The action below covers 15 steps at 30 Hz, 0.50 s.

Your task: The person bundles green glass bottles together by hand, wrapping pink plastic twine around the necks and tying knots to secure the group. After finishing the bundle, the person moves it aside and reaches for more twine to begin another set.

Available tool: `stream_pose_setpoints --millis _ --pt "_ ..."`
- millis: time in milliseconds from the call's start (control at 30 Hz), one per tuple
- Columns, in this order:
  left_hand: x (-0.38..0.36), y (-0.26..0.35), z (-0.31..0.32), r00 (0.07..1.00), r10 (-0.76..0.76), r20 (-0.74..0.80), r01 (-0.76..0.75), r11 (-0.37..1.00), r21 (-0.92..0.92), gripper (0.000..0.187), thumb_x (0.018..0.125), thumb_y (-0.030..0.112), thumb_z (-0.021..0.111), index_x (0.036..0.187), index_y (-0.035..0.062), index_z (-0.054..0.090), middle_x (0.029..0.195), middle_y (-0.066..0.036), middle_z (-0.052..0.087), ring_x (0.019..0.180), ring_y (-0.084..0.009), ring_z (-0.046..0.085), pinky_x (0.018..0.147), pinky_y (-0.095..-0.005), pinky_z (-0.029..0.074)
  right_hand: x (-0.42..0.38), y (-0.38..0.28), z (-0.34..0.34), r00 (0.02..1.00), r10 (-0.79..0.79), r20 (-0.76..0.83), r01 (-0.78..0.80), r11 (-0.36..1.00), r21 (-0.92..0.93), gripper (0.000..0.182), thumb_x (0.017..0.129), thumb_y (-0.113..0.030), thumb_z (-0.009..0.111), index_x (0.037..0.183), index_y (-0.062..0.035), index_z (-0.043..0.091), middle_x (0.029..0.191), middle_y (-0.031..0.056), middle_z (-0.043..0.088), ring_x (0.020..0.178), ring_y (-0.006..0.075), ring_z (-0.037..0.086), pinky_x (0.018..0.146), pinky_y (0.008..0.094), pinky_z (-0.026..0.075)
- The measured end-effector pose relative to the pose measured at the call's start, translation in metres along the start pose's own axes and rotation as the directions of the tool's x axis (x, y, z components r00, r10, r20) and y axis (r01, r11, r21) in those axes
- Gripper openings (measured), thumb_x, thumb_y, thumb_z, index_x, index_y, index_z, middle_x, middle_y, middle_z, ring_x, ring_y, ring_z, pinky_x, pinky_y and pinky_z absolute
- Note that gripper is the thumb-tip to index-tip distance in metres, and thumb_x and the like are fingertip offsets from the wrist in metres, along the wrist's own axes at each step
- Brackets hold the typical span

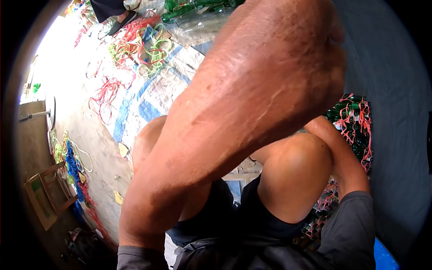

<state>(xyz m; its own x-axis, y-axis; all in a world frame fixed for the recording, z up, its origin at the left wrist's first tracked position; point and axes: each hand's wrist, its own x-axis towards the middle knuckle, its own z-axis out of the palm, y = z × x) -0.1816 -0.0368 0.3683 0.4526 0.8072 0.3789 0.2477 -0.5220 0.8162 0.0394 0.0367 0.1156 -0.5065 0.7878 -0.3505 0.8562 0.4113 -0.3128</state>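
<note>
My left forearm crosses the view from lower left to upper right, very close to the camera. At its end my left hand has its fingers curled in at the right edge; what they hold, if anything, is hidden. My right forearm passes beside my bent knee, and its hand is hidden behind the left arm. Green glass bottles wrapped in pink-red netting or cord stand to the right of the knee, below the left hand.
Red and green cords lie on a blue and white sheet. More green bottles are at the top, near a person's shoe. Blue and red cords and a cardboard piece are left. Dark cloth hangs right.
</note>
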Motion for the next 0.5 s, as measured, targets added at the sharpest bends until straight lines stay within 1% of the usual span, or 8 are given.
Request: stream_pose_setpoints --millis 67,133,200,500 --pt "-0.003 -0.003 0.001 1.000 -0.013 -0.006 0.014 1.000 0.007 0.025 0.096 0.012 0.066 0.110 -0.0059 0.075 0.091 -0.022 0.075 0.081 -0.0295 0.075 0.073 -0.0392 0.058 0.001 0.001 0.003 0.994 0.106 0.001 -0.106 0.994 0.017 0.050 0.087 -0.043 0.071 0.127 -0.0136 0.076 0.128 0.0249 0.074 0.118 0.0454 0.070 0.102 0.0534 0.057" --pt "-0.007 -0.006 0.001 1.000 -0.021 -0.007 0.021 1.000 0.014 0.025 0.096 0.013 0.066 0.111 -0.0058 0.075 0.092 -0.021 0.076 0.081 -0.0287 0.075 0.073 -0.0387 0.058 0.010 0.007 0.010 0.989 0.138 0.047 -0.131 0.982 -0.139 0.051 0.088 -0.045 0.070 0.127 -0.0141 0.077 0.130 0.0244 0.073 0.119 0.0454 0.070 0.102 0.0524 0.057" --pt "-0.011 -0.010 0.002 1.000 -0.027 -0.010 0.027 0.999 0.017 0.026 0.097 0.013 0.066 0.112 -0.0057 0.075 0.092 -0.021 0.076 0.081 -0.0278 0.075 0.073 -0.0382 0.058 0.013 0.013 0.017 0.993 0.100 0.059 -0.089 0.982 -0.166 0.053 0.087 -0.047 0.070 0.128 -0.0138 0.076 0.129 0.0254 0.073 0.121 0.0458 0.069 0.103 0.0521 0.057" --pt "-0.027 -0.021 -0.004 0.997 -0.061 -0.051 0.062 0.998 0.032 0.027 0.098 0.015 0.068 0.115 -0.0051 0.075 0.093 -0.018 0.077 0.080 -0.0241 0.074 0.072 -0.0358 0.059 0.018 0.001 -0.006 0.991 0.112 0.074 -0.099 0.981 -0.166 0.058 0.088 -0.048 0.071 0.134 -0.0141 0.073 0.127 0.0296 0.073 0.122 0.0480 0.069 0.104 0.0542 0.056"
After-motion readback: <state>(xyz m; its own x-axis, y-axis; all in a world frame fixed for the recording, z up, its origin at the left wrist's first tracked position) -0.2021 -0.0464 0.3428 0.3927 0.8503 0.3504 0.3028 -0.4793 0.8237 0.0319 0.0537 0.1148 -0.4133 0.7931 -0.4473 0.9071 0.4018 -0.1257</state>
